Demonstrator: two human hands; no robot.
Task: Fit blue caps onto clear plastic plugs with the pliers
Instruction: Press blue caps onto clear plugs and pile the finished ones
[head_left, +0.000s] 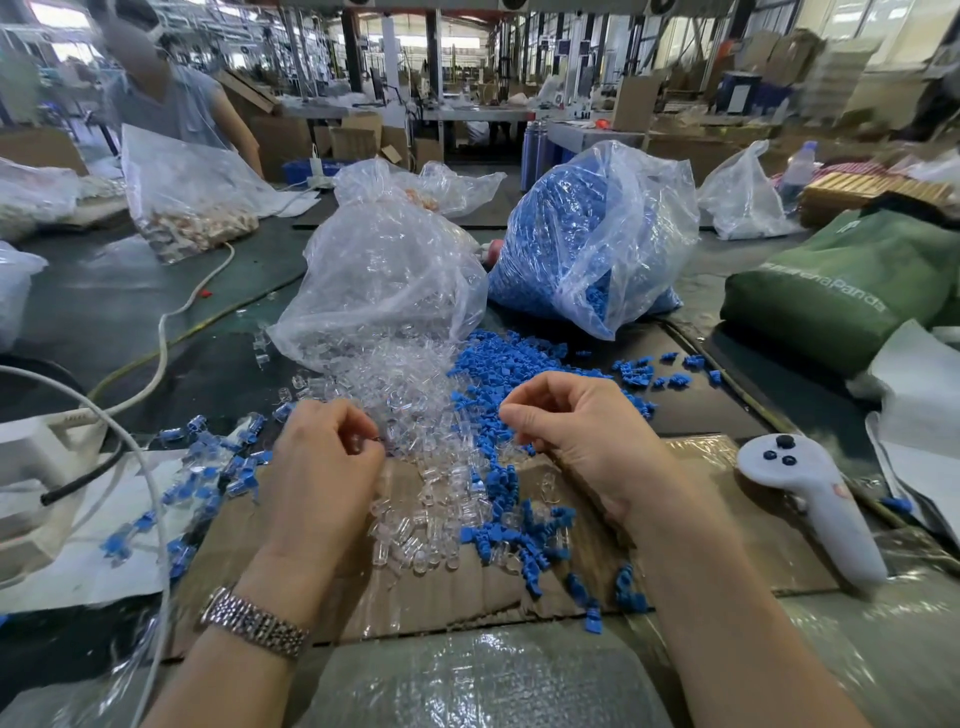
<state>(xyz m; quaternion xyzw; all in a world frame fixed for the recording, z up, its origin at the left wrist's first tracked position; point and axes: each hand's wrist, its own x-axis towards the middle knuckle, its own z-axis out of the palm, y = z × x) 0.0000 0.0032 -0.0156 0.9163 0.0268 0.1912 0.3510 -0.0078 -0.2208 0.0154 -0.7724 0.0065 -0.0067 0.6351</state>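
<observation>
My left hand (324, 467): it sits over the cardboard sheet (727, 545), fingers curled in. The fingertips pinch something small and clear, but I cannot tell for sure what it is. A metal watch (254, 621) is on this wrist.
My right hand (576, 431): it is beside the left one, over the spot where clear bits and blue bits meet. The fingers are curled and the thumb meets them. I cannot tell if this grip holds a piece.
Clear plugs (415, 519): a loose heap lies on the cardboard between my hands and runs up to the big bag behind.
Blue caps (514, 530): they lie just beside the clear plugs, on the right, and some are mixed in. More are spread on the dark tabletop (104, 312) farther right.
Joined pieces (208, 467): a small bunch of clear bits with blue on them lies left of my left hand.
White controller (810, 499): it lies on the right edge of the cardboard, well apart from my right hand.
White cables (156, 364): they run across the left side.
Clear bag (384, 270): it stands behind the heap, open at the bottom, full of clear plugs.
Blue bag (582, 244): it stands to the right of the clear bag, full of blue caps.
Green bag (841, 280): it lies far right.
Other person (171, 98): stands far left behind a bag (182, 197) of pale bits.
</observation>
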